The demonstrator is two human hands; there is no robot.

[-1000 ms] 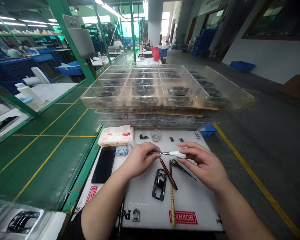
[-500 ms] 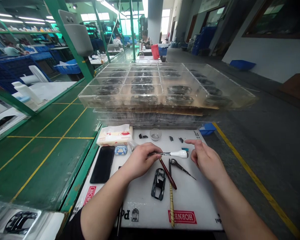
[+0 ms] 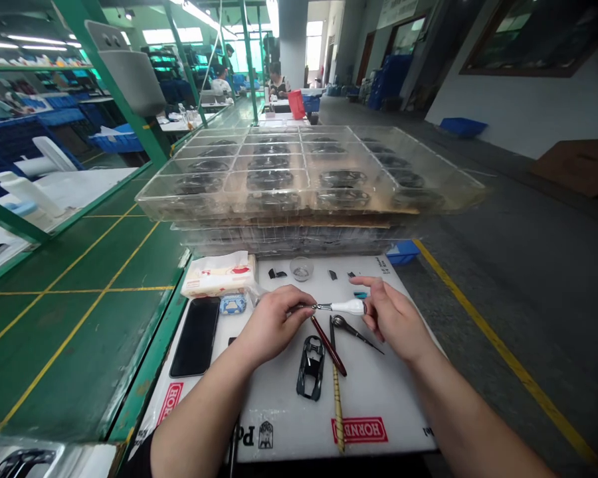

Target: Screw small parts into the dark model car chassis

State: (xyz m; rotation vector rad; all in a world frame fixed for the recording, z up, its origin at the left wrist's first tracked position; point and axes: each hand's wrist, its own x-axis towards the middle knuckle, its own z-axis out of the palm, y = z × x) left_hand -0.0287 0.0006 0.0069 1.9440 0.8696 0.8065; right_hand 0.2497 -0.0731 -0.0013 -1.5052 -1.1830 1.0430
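My left hand [image 3: 274,323] is closed, its fingertips pinching around the metal shaft end of a white-handled screwdriver [image 3: 347,306]; the tip and any small part there are hidden. Close by the handle's far end is my right hand [image 3: 396,318], fingers apart and index finger stretched to the left. Whether it touches the handle is hard to see. Below them lie a black toy car body [image 3: 311,368], dark red tweezers [image 3: 329,345], a striped yellow-handled tool [image 3: 337,405] and a dark pointed awl [image 3: 356,332].
Stacked clear compartment trays [image 3: 309,199] holding dark car bodies stand at the table's far edge. A tissue pack [image 3: 218,273], a phone [image 3: 195,336], a small clear cup [image 3: 301,269] and small black parts [image 3: 278,273] are on the white tabletop [image 3: 279,431]. Green benching [image 3: 80,259] runs left.
My right hand has moved in toward the screwdriver handle's end. My left hand keeps its pinch. The whole view has shifted, so things appear slightly further left.
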